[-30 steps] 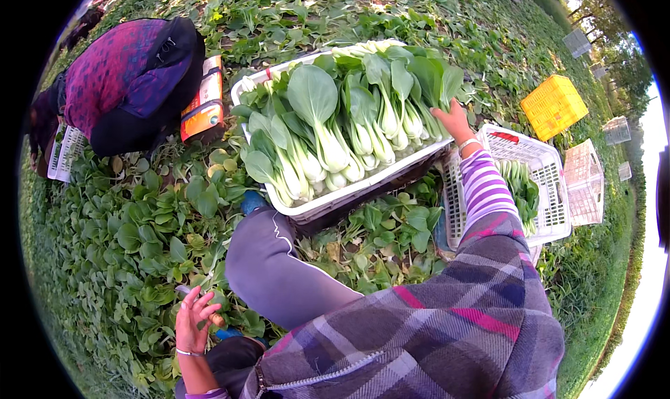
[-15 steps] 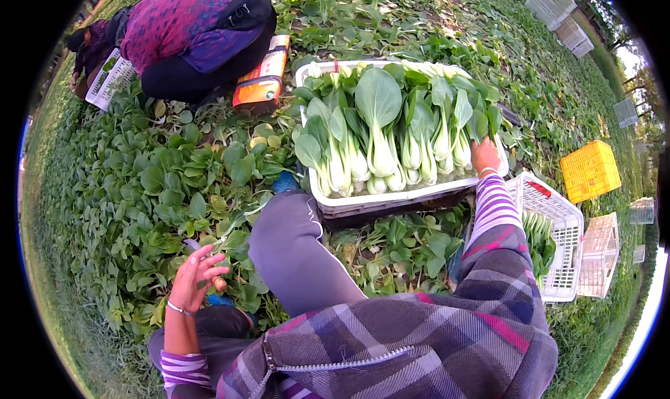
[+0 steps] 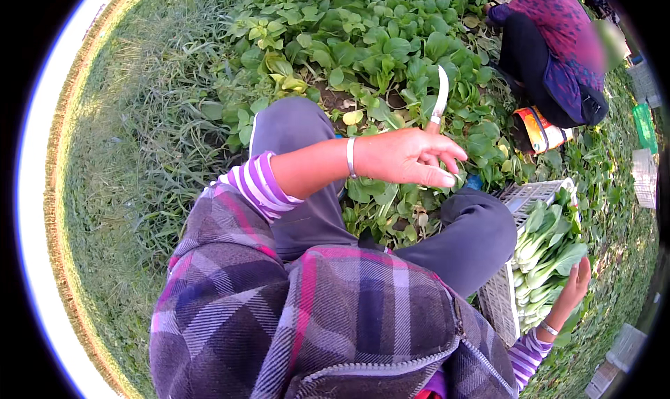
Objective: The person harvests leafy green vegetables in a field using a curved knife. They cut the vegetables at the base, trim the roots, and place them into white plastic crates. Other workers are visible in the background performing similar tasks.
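Two bare hands, both belonging to the person wearing the camera, are seen from above in a field of low green plants (image 3: 363,43). The left hand (image 3: 398,155) stretches across the middle of the view, back upward, with a silver bangle (image 3: 351,157) at the wrist. Its fingers (image 3: 447,146) are loosely bent around the wooden handle of a knife (image 3: 442,92), though the grip is partly hidden beneath the hand; the thumb stands apart. The pale, slightly curved blade points toward the top of the view, above the plants.

At the lower right, a whitish slatted crate (image 3: 497,308) stands beside the person's bent knee, filled with leafy greens (image 3: 534,263) that have thick pale stalks and broad leaves. The right hand (image 3: 574,284) is at the outer edge of these greens, its fingers extended beside a large leaf; whether they grasp anything cannot be told.

The person wears grey trousers (image 3: 293,130) and a plaid jacket (image 3: 349,315) with pink stripes, over purple-and-white striped cuffs (image 3: 259,185). At the upper right, a co-worker (image 3: 555,22) in a patterned purple top crouches near a red-and-yellow box (image 3: 541,130). Taller grass (image 3: 167,120) covers the left side.
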`<state>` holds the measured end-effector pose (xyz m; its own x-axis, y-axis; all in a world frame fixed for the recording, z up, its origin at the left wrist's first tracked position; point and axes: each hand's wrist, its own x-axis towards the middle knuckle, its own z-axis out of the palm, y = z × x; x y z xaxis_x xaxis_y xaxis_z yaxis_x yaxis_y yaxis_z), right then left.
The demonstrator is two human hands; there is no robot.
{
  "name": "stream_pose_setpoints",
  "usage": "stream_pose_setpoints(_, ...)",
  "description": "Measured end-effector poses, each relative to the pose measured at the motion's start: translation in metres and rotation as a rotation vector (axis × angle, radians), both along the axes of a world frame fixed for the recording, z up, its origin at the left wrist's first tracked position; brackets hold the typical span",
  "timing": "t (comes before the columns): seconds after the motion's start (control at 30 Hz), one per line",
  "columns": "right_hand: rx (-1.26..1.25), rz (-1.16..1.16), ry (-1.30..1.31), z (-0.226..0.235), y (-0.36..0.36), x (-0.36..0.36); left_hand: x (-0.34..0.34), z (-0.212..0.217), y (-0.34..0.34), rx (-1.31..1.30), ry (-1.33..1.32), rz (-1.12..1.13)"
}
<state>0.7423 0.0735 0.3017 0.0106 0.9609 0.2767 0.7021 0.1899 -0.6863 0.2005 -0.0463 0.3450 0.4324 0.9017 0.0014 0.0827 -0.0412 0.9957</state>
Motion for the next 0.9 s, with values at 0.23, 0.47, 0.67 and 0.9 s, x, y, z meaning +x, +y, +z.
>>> stream_pose_setpoints(0.23, -0.938, 1.062, 0.607, 0.067, -0.052, -0.400, -0.055, 0.034, -0.038, 0.255, 0.046, -0.031)
stream_pose_setpoints(0.47, -1.107, 1.084, 0.882, 0.040, -0.060, -0.572, -0.159, 0.010, -0.052, 0.374, 0.105, 0.220)
stream_pose_setpoints(0.67, -1.155, 0.868, 0.790, -0.069, -0.012, -0.655, -0.266, -0.067, -0.037, 0.163, 0.242, 0.687)
stream_pose_setpoints(0.9, -1.370, 0.859, 0.356, -0.221, -0.011, -0.725, -0.358, -0.212, 0.015, -0.079, 0.767, 0.817)
